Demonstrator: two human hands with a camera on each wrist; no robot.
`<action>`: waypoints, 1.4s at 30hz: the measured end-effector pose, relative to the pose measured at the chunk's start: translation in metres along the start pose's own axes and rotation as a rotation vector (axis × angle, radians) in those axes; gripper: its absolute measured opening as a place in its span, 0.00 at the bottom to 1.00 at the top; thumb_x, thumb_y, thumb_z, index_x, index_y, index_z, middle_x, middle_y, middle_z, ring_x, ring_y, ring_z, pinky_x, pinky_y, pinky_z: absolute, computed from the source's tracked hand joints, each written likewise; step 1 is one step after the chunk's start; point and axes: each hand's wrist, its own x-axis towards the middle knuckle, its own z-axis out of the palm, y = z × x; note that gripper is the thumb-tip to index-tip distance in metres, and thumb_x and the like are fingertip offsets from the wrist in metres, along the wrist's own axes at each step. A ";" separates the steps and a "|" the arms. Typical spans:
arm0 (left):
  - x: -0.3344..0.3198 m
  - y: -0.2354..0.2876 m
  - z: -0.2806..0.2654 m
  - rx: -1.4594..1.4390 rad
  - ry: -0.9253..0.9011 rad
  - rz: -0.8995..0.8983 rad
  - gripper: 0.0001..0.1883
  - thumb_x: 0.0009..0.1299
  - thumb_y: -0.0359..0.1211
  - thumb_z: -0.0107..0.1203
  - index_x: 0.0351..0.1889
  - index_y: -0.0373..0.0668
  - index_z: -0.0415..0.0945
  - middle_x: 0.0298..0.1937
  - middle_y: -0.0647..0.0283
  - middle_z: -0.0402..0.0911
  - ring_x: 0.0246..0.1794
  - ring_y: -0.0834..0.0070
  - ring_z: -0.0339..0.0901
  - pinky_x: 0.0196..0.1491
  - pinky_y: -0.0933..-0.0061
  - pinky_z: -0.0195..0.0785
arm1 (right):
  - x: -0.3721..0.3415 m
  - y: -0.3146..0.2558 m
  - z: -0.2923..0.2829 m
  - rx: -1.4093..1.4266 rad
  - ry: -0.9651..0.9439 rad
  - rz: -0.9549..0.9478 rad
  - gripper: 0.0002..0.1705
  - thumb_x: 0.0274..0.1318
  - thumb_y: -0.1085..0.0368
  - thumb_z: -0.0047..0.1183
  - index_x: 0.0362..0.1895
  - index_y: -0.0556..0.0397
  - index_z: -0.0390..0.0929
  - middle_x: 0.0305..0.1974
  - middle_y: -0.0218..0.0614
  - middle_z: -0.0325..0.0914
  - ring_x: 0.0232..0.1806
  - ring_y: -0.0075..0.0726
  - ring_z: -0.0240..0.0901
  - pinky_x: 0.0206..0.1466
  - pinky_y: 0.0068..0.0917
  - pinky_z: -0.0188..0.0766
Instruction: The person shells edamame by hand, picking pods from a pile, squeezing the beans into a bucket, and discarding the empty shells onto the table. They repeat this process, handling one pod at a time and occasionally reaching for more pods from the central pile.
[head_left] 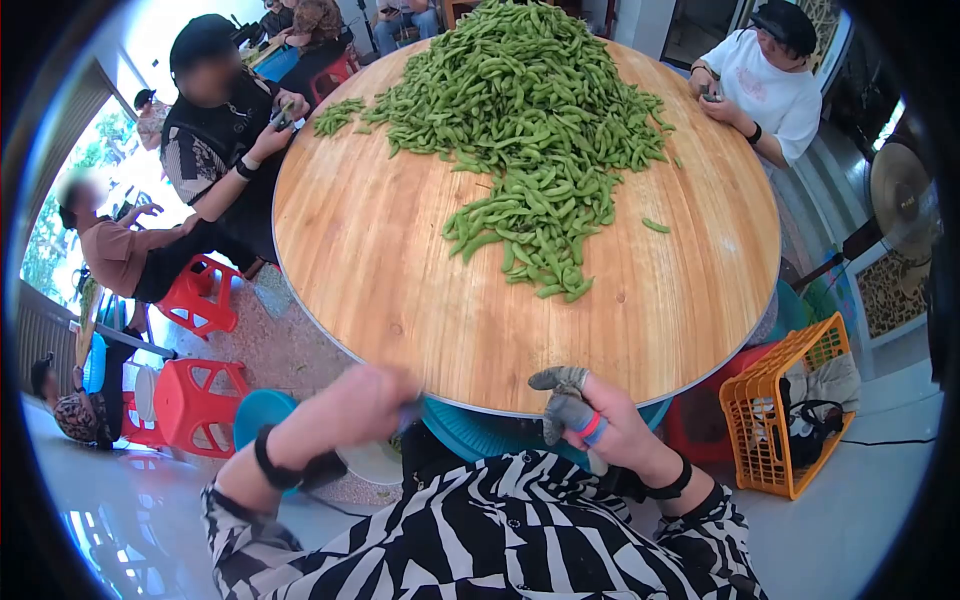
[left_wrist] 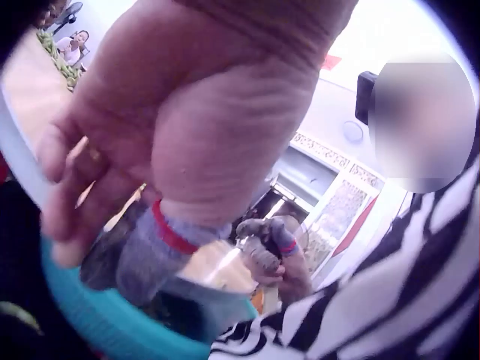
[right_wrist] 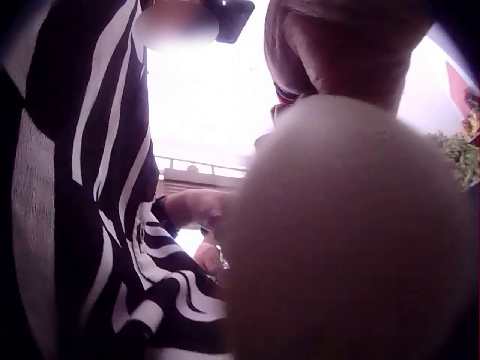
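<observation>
Blurred in the head view, the left hand (head_left: 365, 402) is over the near-left table edge. Its thumb, in a grey cover with a red band, lies against a dark-covered finger in the left wrist view; whether anything is between them cannot be told. The right hand (head_left: 607, 425), at the near table edge, has grey-covered fingers curled round a pale handle-like object (head_left: 597, 463), whose other end is hidden. A pale rounded shape (right_wrist: 349, 225) fills much of the right wrist view. Green pods (head_left: 530, 150) are heaped on the round wooden table (head_left: 390, 290).
Teal basins (head_left: 262, 415) stand below the table's near side. An orange crate (head_left: 760, 430) is at right, with a fan (head_left: 902, 195) beyond. Red stools (head_left: 200, 400) stand at left. One person (head_left: 215, 120) sits at the table's left, another (head_left: 765, 90) at its right.
</observation>
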 end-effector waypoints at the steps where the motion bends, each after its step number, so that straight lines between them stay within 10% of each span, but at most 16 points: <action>1: 0.022 0.000 -0.008 -0.070 0.111 0.007 0.07 0.59 0.30 0.56 0.29 0.37 0.71 0.29 0.49 0.73 0.32 0.50 0.74 0.36 0.56 0.68 | -0.001 0.003 0.000 0.162 0.015 0.014 0.19 0.66 0.63 0.41 0.57 0.62 0.65 0.27 0.36 0.74 0.24 0.21 0.67 0.25 0.18 0.64; 8: 0.166 -0.042 -0.014 0.028 0.659 -0.068 0.06 0.60 0.26 0.52 0.35 0.35 0.70 0.36 0.46 0.73 0.37 0.47 0.74 0.39 0.53 0.68 | -0.008 0.031 0.011 0.701 0.207 0.110 0.23 0.72 0.57 0.26 0.59 0.60 0.61 0.29 0.46 0.72 0.18 0.24 0.58 0.18 0.20 0.59; 19: 0.127 -0.040 -0.016 -0.074 0.677 -0.239 0.08 0.60 0.26 0.53 0.36 0.34 0.71 0.29 0.52 0.77 0.30 0.54 0.76 0.33 0.58 0.69 | 0.008 0.018 0.002 0.378 0.262 -0.009 0.26 0.71 0.53 0.25 0.62 0.56 0.61 0.23 0.37 0.69 0.16 0.20 0.59 0.18 0.16 0.57; 21: 0.111 -0.016 -0.023 -0.886 0.463 -0.252 0.04 0.66 0.28 0.51 0.35 0.37 0.72 0.25 0.60 0.75 0.20 0.73 0.71 0.22 0.75 0.64 | 0.018 0.011 0.003 0.387 0.274 -0.023 0.26 0.71 0.53 0.25 0.62 0.56 0.61 0.24 0.37 0.69 0.16 0.20 0.58 0.17 0.16 0.57; 24: 0.101 0.020 -0.011 -1.257 0.327 -0.159 0.08 0.68 0.29 0.51 0.43 0.36 0.75 0.25 0.69 0.72 0.20 0.86 0.66 0.21 0.84 0.58 | 0.026 0.005 0.001 0.474 0.275 -0.046 0.25 0.71 0.54 0.26 0.64 0.53 0.59 0.27 0.39 0.71 0.15 0.21 0.58 0.17 0.16 0.57; 42: 0.107 0.056 0.024 -0.895 0.502 0.160 0.09 0.70 0.29 0.49 0.45 0.37 0.74 0.31 0.69 0.74 0.30 0.83 0.69 0.35 0.80 0.65 | 0.018 0.009 -0.001 0.631 0.312 -0.064 0.21 0.68 0.67 0.34 0.64 0.49 0.63 0.28 0.37 0.73 0.17 0.16 0.60 0.16 0.13 0.57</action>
